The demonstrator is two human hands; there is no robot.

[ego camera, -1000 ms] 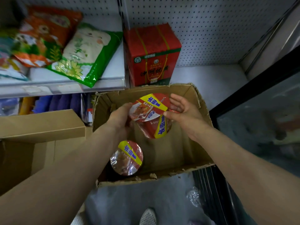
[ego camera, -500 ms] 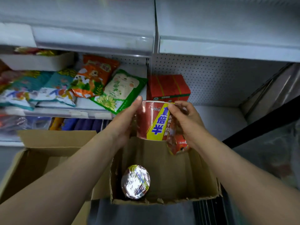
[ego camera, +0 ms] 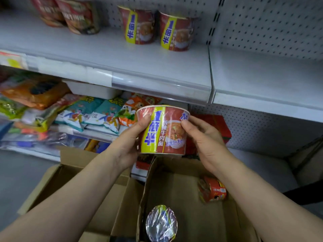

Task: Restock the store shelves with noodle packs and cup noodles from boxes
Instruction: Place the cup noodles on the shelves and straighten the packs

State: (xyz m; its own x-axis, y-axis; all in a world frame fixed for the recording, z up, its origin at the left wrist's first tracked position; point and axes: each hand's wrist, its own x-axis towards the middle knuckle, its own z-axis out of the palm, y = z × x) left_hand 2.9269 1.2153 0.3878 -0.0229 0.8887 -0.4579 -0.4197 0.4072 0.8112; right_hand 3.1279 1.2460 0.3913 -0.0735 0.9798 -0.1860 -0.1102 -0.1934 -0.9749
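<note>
A red cup noodle [ego camera: 167, 131] with a yellow stripe stays upright between both hands, above the open cardboard box [ego camera: 174, 186]. My left hand [ego camera: 129, 142] grips its left side and my right hand [ego camera: 204, 137] grips its right side. Inside the box another cup [ego camera: 161, 223] shows its shiny lid, and a further red cup [ego camera: 212, 189] lies at the box's right wall. On the upper white shelf [ego camera: 157, 67] two matching cups [ego camera: 138, 25] [ego camera: 176, 31] stand side by side.
Noodle packs [ego camera: 75, 16] stand at the upper shelf's left. Snack bags [ego camera: 97, 110] fill the shelf below. A red carton [ego camera: 218, 130] sits behind my right hand. A second cardboard box [ego camera: 70, 172] is open at left. The shelf section at right [ego camera: 262, 81] is white.
Both hands lifted the cup out of the box and turned it upright. The view tilted upward, bringing the upper shelf with two cups into sight.
</note>
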